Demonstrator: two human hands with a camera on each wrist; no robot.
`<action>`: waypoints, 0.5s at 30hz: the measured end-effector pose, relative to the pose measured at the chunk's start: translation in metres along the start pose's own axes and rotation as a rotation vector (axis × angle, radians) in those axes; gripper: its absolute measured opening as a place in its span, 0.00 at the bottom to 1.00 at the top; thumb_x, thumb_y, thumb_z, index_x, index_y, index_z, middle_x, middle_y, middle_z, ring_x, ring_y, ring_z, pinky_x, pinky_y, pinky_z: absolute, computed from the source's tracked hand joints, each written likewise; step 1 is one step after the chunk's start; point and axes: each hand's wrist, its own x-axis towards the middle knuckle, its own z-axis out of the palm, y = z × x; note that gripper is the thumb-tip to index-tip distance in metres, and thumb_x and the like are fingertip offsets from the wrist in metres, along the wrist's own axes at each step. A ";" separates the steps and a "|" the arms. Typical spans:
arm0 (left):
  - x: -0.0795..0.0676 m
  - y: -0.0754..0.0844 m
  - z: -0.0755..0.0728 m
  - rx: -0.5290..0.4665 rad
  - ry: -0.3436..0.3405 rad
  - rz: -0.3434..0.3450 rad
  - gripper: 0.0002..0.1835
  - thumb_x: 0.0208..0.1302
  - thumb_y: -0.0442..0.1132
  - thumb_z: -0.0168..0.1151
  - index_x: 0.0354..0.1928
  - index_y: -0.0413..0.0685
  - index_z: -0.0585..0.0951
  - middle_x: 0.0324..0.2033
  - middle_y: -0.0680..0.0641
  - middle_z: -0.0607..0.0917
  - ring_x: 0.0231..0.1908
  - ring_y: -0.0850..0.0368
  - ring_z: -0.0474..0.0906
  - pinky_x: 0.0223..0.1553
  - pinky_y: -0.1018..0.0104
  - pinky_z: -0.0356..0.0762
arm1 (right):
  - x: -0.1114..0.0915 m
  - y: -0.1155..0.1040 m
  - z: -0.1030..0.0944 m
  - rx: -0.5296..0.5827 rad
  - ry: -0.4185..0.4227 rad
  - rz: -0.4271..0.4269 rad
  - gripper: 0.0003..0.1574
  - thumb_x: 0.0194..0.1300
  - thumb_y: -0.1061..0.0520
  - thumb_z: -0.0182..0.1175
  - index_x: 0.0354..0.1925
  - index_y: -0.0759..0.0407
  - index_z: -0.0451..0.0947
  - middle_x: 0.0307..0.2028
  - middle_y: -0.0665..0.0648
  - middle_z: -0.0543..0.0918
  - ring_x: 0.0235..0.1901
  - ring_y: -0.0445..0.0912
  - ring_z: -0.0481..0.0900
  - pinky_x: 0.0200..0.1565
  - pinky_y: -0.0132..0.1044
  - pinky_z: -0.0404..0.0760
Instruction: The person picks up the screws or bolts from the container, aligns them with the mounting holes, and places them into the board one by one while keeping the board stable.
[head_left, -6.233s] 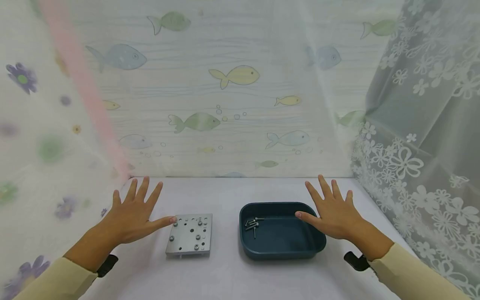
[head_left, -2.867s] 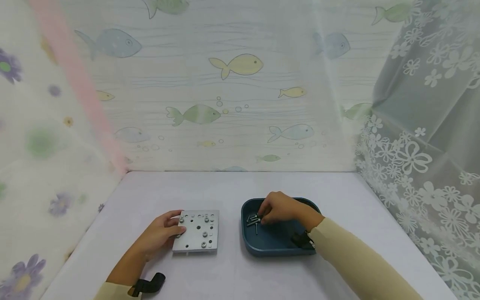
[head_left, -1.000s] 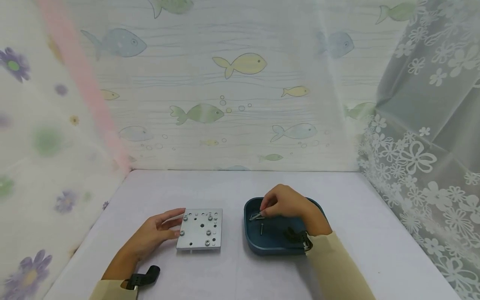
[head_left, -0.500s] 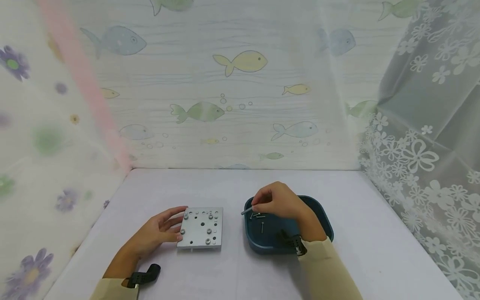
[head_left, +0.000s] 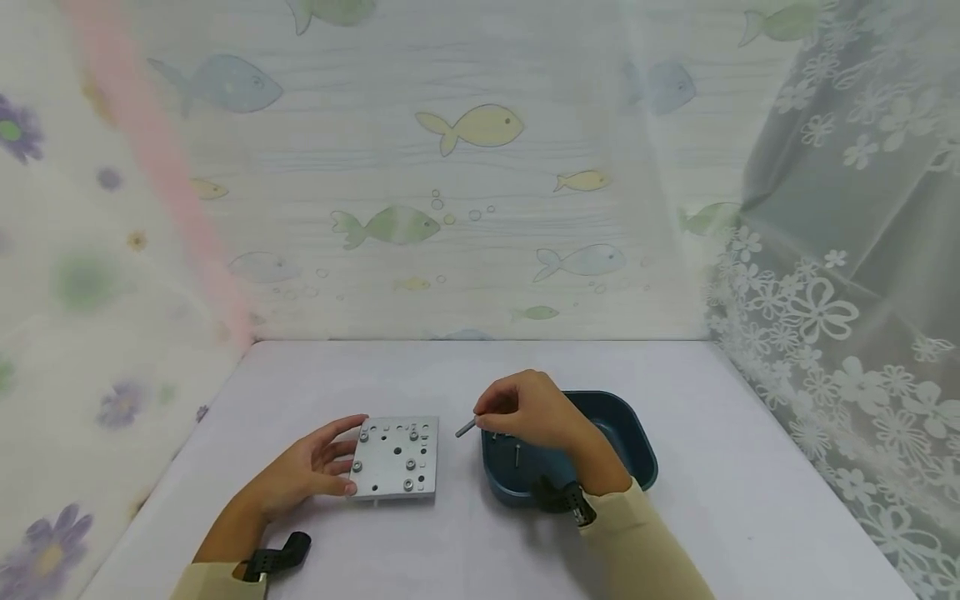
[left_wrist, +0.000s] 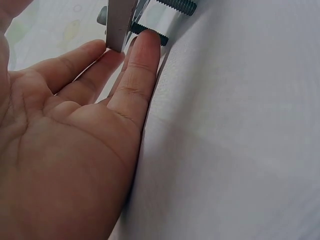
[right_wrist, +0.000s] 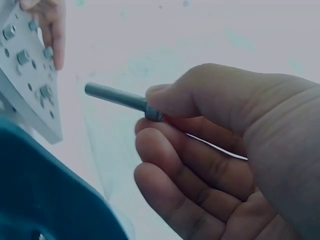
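Observation:
A square metal plate [head_left: 397, 467] with drilled holes and several socket-head bolts stands raised off the table. At its left edge my left hand [head_left: 307, 467] holds it, thumb at the near corner and fingers along the side. One of these fingers reaches beside a threaded bolt end [left_wrist: 165, 39] below the plate in the left wrist view. My right hand [head_left: 532, 408] pinches another socket-head bolt [right_wrist: 117, 96] by its head, shank pointing left toward the plate. That bolt is above the left rim of the dark blue tray [head_left: 645, 475], apart from the plate.
Inside the tray, one loose bolt [head_left: 517, 454] is visible; my right hand hides most of the others. White cloth covers the table [head_left: 450, 550]. A fish-print curtain [head_left: 480, 250] hangs behind, with a lace curtain [head_left: 817, 317] at the right.
My right hand has lifted a bolt out of the tray and carried it left past the rim. My left hand has stayed at the plate's left edge over the last second.

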 end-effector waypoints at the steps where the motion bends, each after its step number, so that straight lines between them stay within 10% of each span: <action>1: 0.000 0.000 0.000 0.000 0.000 0.004 0.59 0.51 0.28 0.78 0.82 0.51 0.53 0.76 0.31 0.63 0.68 0.43 0.76 0.60 0.64 0.83 | 0.000 -0.001 0.002 -0.003 0.005 -0.003 0.03 0.66 0.51 0.71 0.40 0.42 0.89 0.36 0.40 0.89 0.37 0.41 0.85 0.42 0.37 0.88; 15: -0.001 0.001 0.002 0.003 -0.010 0.022 0.59 0.52 0.29 0.77 0.82 0.49 0.52 0.77 0.31 0.61 0.70 0.42 0.73 0.62 0.66 0.81 | 0.008 -0.005 0.034 -0.044 0.018 -0.017 0.05 0.67 0.51 0.70 0.42 0.45 0.90 0.36 0.37 0.88 0.35 0.36 0.85 0.39 0.32 0.87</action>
